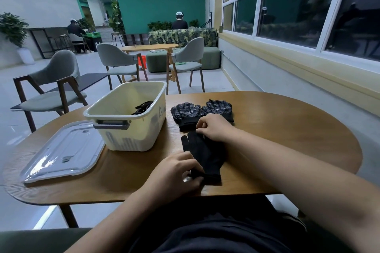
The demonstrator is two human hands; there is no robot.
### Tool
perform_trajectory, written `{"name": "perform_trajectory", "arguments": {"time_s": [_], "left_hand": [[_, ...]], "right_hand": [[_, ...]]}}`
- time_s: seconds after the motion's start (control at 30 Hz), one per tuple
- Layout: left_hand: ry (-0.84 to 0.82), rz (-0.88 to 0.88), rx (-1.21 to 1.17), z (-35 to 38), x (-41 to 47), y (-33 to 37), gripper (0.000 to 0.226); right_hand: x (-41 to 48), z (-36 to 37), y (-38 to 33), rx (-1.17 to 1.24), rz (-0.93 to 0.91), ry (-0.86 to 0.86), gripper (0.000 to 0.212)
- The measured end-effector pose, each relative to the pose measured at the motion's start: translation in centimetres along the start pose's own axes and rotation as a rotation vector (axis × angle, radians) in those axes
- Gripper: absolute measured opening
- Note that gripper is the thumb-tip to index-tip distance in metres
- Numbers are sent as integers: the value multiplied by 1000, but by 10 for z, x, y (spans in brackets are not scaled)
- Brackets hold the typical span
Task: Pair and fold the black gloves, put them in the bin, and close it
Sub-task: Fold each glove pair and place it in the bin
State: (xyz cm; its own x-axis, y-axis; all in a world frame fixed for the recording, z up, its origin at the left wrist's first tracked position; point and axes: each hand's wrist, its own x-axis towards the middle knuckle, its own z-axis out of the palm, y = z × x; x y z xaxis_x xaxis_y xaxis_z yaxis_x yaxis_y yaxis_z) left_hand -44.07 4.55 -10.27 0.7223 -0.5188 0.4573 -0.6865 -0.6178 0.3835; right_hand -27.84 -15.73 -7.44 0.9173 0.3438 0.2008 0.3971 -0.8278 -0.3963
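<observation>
glove [202,154] flat, bin [131,135] open, gloves [144,107] perhaps inside

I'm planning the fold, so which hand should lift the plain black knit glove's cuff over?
Left. The left hand pinches the cuff of the plain black knit glove; the right hand rests at its finger end.

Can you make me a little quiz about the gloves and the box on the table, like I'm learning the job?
1. True or false: the bin is closed.
2. What does the left hand pinch? A) the cuff of the plain glove B) a spoon C) a pencil
3. Fill in: the two dotted gloves lie on the table to the ___ of the bin.
Key: 1 false, its lid lies beside it on the table. 2 A. 3 right.
</observation>
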Motion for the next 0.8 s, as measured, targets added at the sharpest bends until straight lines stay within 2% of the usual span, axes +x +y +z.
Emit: {"name": "perform_trajectory", "arguments": {"time_s": [0.17,0.47,0.7,0.8], "left_hand": [[-1,-1,8,0,0,-1,11],[-1,-3,8,-1,0,2,10],[-2,-1,15,-1,0,0,12],[4,3,18,0,0,-1,12]], "right_hand": [[6,3,1,25,2,-20,4],[1,5,11,10,-20,18,6],[-10,2,12,85,-25,203,4],[-26,-5,9,148,-38,249,10]]}}
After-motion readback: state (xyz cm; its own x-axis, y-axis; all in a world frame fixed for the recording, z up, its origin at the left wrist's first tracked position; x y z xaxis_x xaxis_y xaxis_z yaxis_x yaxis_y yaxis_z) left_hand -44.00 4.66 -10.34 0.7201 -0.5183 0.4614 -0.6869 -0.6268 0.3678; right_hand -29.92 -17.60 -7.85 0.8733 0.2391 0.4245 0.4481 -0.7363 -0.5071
